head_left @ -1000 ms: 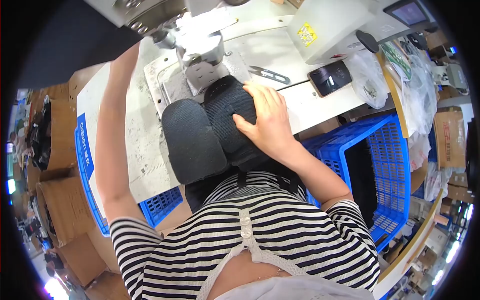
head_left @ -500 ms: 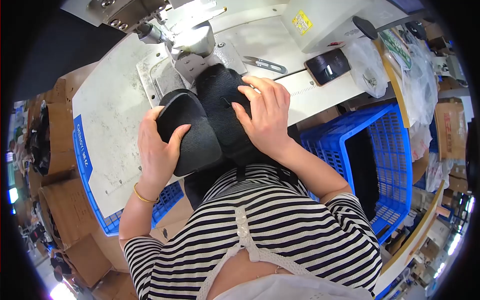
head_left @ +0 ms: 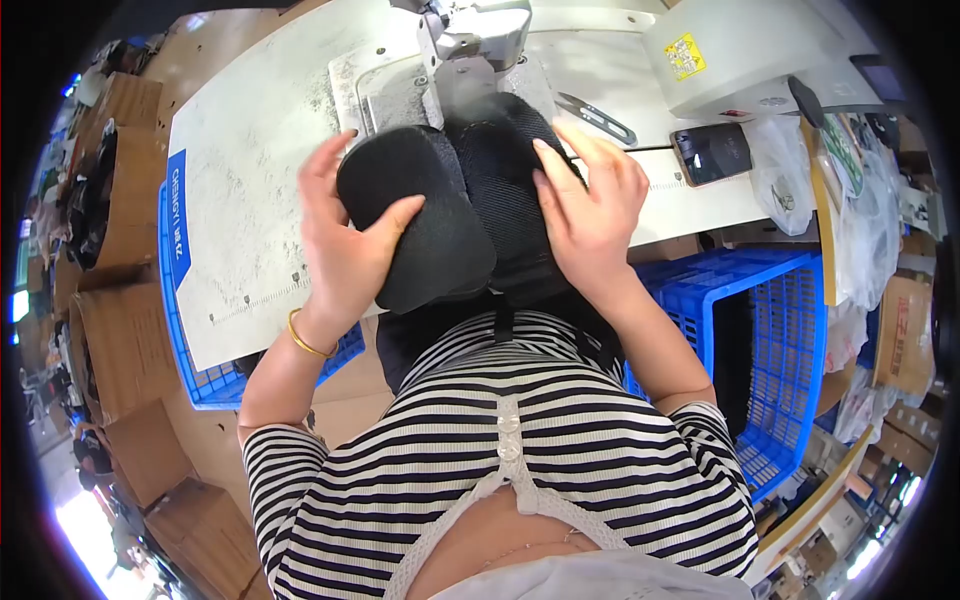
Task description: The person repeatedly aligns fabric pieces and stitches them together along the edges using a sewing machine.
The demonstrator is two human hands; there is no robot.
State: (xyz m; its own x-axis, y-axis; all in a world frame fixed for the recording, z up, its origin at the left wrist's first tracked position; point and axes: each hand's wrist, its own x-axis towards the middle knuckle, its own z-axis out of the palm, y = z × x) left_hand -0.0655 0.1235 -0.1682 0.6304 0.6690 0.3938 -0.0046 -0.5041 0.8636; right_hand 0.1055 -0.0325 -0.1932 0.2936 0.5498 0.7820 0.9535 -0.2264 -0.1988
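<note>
A black padded fabric piece with two rounded panels lies against the arm of a sewing machine [head_left: 478, 35]. My left hand [head_left: 345, 240] grips the smooth left panel [head_left: 430, 235], thumb on top and the other fingers around its far left edge. That panel is tilted up over part of the ribbed right panel [head_left: 505, 190]. At the ribbed panel's right edge, my right hand [head_left: 600, 205] holds the fabric with bent fingers; its thumb tip is partly hidden. The far end of the ribbed panel meets the machine and looks blurred there.
Thread snips [head_left: 598, 118] lie on the white worktable [head_left: 250, 200] beyond my right hand. Farther right are a phone [head_left: 712, 153] and a clear plastic bag [head_left: 780, 180]. A blue crate [head_left: 690, 285] with dark material stands below the table's right side. Cardboard boxes [head_left: 125, 340] are at left.
My head view has shifted, so the machine sits higher and farther right in the picture. The left panel is raised more over the ribbed one, and both hands still hold the piece.
</note>
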